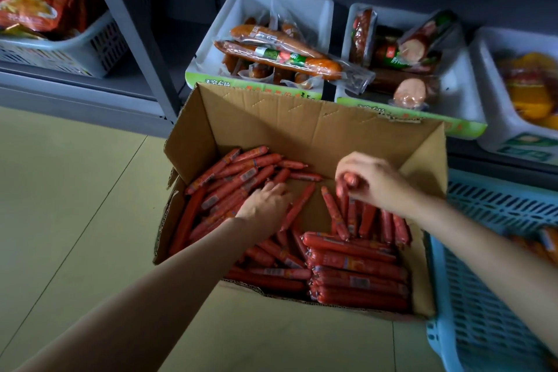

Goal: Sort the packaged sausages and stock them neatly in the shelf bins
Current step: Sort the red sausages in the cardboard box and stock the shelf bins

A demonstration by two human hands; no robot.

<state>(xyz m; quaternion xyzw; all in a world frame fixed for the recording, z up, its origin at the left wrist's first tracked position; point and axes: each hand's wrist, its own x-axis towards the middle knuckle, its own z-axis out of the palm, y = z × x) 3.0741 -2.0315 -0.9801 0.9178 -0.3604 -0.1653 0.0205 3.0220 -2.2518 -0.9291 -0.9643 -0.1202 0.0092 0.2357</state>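
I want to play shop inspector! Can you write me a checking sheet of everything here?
Surface: yellow floor, with the cardboard box on it.
Job's things: red sausages in the box; white shelf bins holding bigger packaged sausages.
Clutter: blue crate to the right; grey basket of red snack bags.
Grippers: left hand reaches among sausages; right hand grips a few.
Cables: nothing seen.
Surroundings: dark grey shelving.

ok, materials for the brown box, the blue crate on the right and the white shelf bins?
Box: corrugated cardboard, matte; fluted torn edges and fold creases show.
Blue crate: likely moulded plastic, slotted lattice walls, slight sheen.
White bins: apparently smooth plastic, rounded rims, printed green strip on front.
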